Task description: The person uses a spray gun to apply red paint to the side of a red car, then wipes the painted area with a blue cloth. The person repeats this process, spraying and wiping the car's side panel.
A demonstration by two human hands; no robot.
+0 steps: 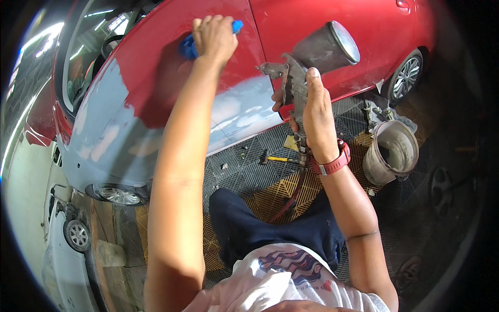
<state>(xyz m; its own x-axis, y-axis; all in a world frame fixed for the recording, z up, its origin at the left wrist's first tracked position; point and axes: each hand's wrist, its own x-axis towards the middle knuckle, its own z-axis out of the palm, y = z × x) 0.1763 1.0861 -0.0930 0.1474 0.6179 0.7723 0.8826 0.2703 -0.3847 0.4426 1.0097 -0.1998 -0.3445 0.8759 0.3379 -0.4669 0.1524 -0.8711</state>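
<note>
My left hand (214, 39) is closed on a blue cloth (188, 48), pressed against the red car's panel. Cloth shows on both sides of the fingers. My right hand (318, 112) grips a spray gun (296, 86) by its handle, its nozzle pointing left toward the car. A grey metal paint cup (327, 48) sits tilted on top of the gun, and a hose (297, 192) runs down from the handle. The car (338, 67) has a red door; grey and whitish patches (228, 112) cover its lower front part.
On the slatted floor mat (234, 161) lies a hammer with a yellow handle (280, 158). A dirty bucket (391, 151) stands at the right, crumpled grey sheeting (384, 112) beside it. At the lower left, another car (62, 265) is parked. A pale container (110, 254) rests near it.
</note>
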